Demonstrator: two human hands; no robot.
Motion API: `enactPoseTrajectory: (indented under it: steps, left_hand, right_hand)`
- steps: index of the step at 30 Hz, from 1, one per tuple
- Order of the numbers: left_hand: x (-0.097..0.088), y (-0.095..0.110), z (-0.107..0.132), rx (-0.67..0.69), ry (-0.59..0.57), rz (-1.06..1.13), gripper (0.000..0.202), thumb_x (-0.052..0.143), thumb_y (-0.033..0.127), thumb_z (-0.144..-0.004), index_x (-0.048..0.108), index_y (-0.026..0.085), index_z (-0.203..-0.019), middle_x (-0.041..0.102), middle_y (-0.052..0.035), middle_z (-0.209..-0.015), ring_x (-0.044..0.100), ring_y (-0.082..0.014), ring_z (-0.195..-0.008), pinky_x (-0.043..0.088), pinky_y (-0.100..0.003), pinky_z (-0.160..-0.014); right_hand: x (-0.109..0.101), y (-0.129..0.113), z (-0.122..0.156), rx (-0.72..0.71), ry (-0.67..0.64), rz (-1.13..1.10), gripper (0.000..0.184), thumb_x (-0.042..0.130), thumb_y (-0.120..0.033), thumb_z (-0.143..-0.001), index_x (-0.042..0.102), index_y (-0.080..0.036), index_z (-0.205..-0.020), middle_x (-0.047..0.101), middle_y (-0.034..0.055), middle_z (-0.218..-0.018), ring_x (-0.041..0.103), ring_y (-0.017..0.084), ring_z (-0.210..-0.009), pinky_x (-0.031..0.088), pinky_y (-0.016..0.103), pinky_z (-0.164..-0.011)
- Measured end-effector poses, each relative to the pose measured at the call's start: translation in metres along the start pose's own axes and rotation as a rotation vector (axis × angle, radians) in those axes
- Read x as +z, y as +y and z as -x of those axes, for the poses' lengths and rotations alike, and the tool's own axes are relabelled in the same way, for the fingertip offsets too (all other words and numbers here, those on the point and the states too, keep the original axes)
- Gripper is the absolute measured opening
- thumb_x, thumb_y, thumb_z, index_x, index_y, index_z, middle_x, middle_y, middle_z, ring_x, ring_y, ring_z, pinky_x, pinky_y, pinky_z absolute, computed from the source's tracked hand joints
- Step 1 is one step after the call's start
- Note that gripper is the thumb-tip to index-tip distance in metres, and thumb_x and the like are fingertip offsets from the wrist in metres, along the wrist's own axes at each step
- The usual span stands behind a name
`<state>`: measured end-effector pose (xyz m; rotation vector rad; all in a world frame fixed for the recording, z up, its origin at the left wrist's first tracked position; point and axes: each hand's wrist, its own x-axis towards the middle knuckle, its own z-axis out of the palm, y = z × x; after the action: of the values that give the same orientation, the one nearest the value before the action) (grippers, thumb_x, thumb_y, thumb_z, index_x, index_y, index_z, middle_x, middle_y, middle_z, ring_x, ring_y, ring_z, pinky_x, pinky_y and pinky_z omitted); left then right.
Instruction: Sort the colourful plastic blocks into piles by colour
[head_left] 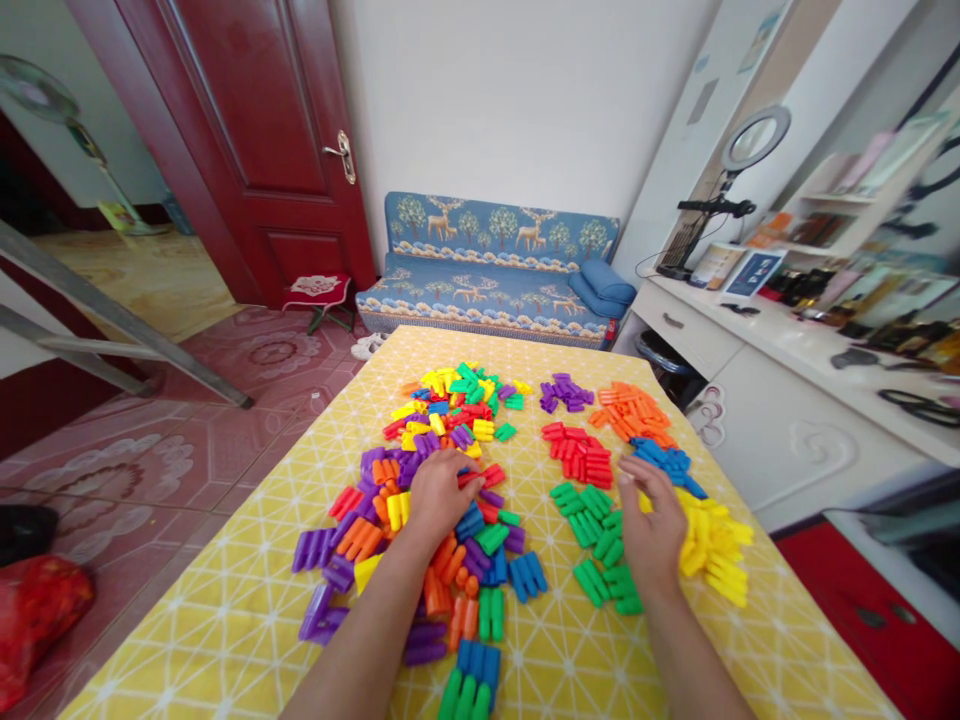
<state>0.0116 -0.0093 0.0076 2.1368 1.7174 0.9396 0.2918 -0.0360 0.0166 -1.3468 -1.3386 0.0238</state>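
The left hand (442,490) reaches down into the middle of the frame, knuckles up and fingers bent over the mixed pile (360,540) of plastic pieces. A red piece (491,475) lies right by its fingertips, but these are partly hidden, so I can't tell whether they pinch anything or only touch.

The right hand (654,520), right of centre, is loosely curled, with yellow showing in the gap between thumb and fingers. From here I can't say whether that is a piece held or part of the heap behind.

Around the right hand the pieces lie by colour: green group (596,525) to its left, yellow heap (716,545) to its right, blue group (667,462) just above. Further up are the red group (577,455), the orange group (634,410) and a smaller purple group (566,393).

I'd judge the sorting well begun but far from finished: six single-colour groups stand on the right, while the mixed pile runs from upper centre to lower centre with every colour jumbled together.

Beyond the yellow tablecloth (247,600), a blue sofa (480,285) fills the upper centre, a red door (255,110) the upper left, and a white dresser (795,400) the right.
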Motion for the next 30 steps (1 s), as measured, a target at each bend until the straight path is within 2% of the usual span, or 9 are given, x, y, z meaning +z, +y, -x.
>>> enactPoseTrajectory:
  steps: [4, 8, 11, 14, 18, 22, 25, 30]
  left_hand:
    - [0.002, -0.002, 0.0, 0.006, 0.006, -0.008, 0.01, 0.067, 0.029, -0.076, 0.07, 0.023, -0.083, 0.068, -0.004, -0.091, 0.06, -0.0214, -0.092, 0.045, -0.032, -0.082]
    - [-0.001, 0.001, 0.001, 0.01, 0.012, -0.027, 0.009, 0.068, 0.026, -0.074, 0.07, 0.024, -0.082, 0.068, -0.0033, -0.089, 0.06, -0.0213, -0.089, 0.045, -0.032, -0.08]
    - [-0.004, 0.004, 0.001, 0.007, 0.006, -0.027, 0.008, 0.068, 0.024, -0.073, 0.07, 0.024, -0.081, 0.068, -0.0033, -0.089, 0.06, -0.0211, -0.089, 0.045, -0.032, -0.08]
    - [-0.005, 0.004, 0.0, -0.003, -0.001, -0.024, 0.007, 0.067, 0.025, -0.074, 0.07, 0.024, -0.08, 0.068, -0.003, -0.088, 0.06, -0.0211, -0.088, 0.045, -0.032, -0.08]
    - [-0.003, 0.003, 0.0, -0.004, 0.0, -0.026, 0.008, 0.068, 0.026, -0.074, 0.07, 0.024, -0.081, 0.068, -0.0031, -0.089, 0.059, -0.0211, -0.088, 0.044, -0.032, -0.079]
    - [-0.002, 0.002, 0.001, -0.004, 0.0, -0.026, 0.008, 0.068, 0.025, -0.074, 0.07, 0.024, -0.082, 0.068, -0.0025, -0.089, 0.059, -0.0205, -0.089, 0.044, -0.031, -0.08]
    - [-0.001, 0.001, 0.001, -0.001, 0.005, -0.034, 0.009, 0.069, 0.026, -0.074, 0.07, 0.024, -0.083, 0.068, -0.0022, -0.09, 0.059, -0.0202, -0.089, 0.044, -0.031, -0.08]
    - [0.0, 0.0, 0.001, -0.004, 0.006, -0.032, 0.008, 0.068, 0.026, -0.074, 0.069, 0.024, -0.082, 0.068, -0.0012, -0.089, 0.06, -0.0202, -0.089, 0.044, -0.031, -0.079]
  right_hand:
    - [0.071, -0.036, 0.004, 0.013, -0.381, -0.124, 0.029, 0.048, -0.023, -0.083, 0.063, -0.018, -0.108, 0.061, 0.0112, -0.117, 0.057, 0.021, -0.107, 0.051, 0.034, -0.08]
    - [0.128, -0.057, 0.003, -0.071, -0.622, -0.081, 0.048, 0.045, -0.008, -0.075, 0.06, -0.019, -0.119, 0.059, 0.0078, -0.125, 0.053, 0.019, -0.116, 0.044, 0.034, -0.097]
    - [0.151, -0.063, -0.005, -0.114, -0.72, 0.066, 0.054, 0.041, -0.002, -0.073, 0.062, -0.021, -0.12, 0.059, 0.0036, -0.127, 0.05, 0.017, -0.118, 0.038, 0.032, -0.103]
    - [0.162, -0.064, -0.014, -0.153, -0.781, 0.224, 0.052, 0.042, 0.0, -0.075, 0.064, -0.021, -0.117, 0.062, 0.0031, -0.123, 0.051, 0.018, -0.115, 0.038, 0.031, -0.1]
    - [0.164, -0.062, -0.018, -0.178, -0.8, 0.346, 0.044, 0.048, -0.006, -0.079, 0.065, -0.023, -0.117, 0.062, 0.0056, -0.118, 0.051, 0.021, -0.111, 0.041, 0.03, -0.092]
    - [0.16, -0.064, -0.014, -0.159, -0.844, 0.478, 0.036, 0.054, -0.016, -0.081, 0.064, -0.026, -0.115, 0.062, 0.0063, -0.112, 0.054, 0.021, -0.105, 0.043, 0.029, -0.085]
    - [0.154, -0.068, -0.012, -0.138, -0.853, 0.517, 0.032, 0.051, -0.022, -0.085, 0.063, -0.025, -0.115, 0.061, 0.0068, -0.111, 0.055, 0.021, -0.104, 0.042, 0.028, -0.083]
    - [0.146, -0.073, -0.011, -0.094, -0.864, 0.544, 0.028, 0.05, -0.02, -0.085, 0.063, -0.021, -0.11, 0.062, 0.009, -0.109, 0.059, 0.021, -0.101, 0.043, 0.028, -0.08]
